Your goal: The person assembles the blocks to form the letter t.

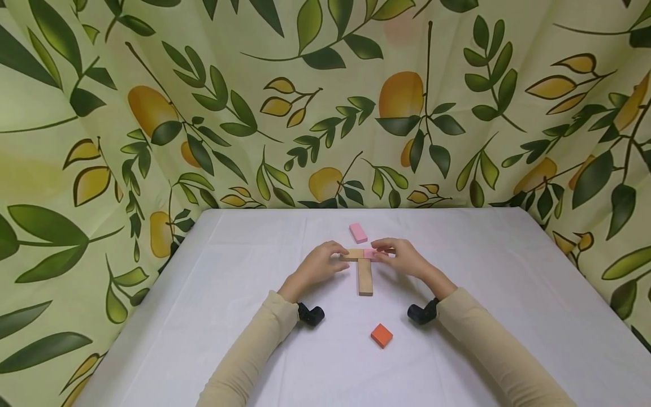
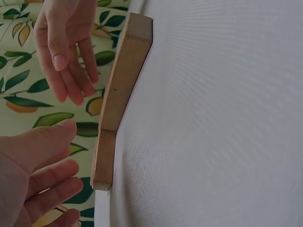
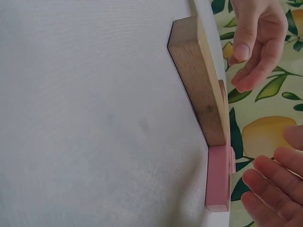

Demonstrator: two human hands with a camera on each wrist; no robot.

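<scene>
Three flat blocks lie in a T on the white cloth. A plain wooden block (image 1: 352,254) and a pink block (image 1: 369,252) form the crossbar end to end. The stem is a longer-looking wooden block (image 1: 365,277), pointing toward the person. My left hand (image 1: 321,263) hovers at the crossbar's left end, its fingers relaxed and spread. At the right end, my right hand (image 1: 402,256) partly covers the pink block in the head view. Both wrist views show gaps between fingers and blocks; the right hand (image 3: 277,189) holds nothing, nor does the left hand (image 2: 38,175).
A second pink block (image 1: 358,232) lies just beyond the crossbar. Nearer the person, between the forearms, sits an orange square block (image 1: 382,336). Each wrist carries a black camera mount (image 1: 311,314). A leaf-and-fruit patterned curtain (image 1: 325,113) hangs behind the white table (image 1: 244,237).
</scene>
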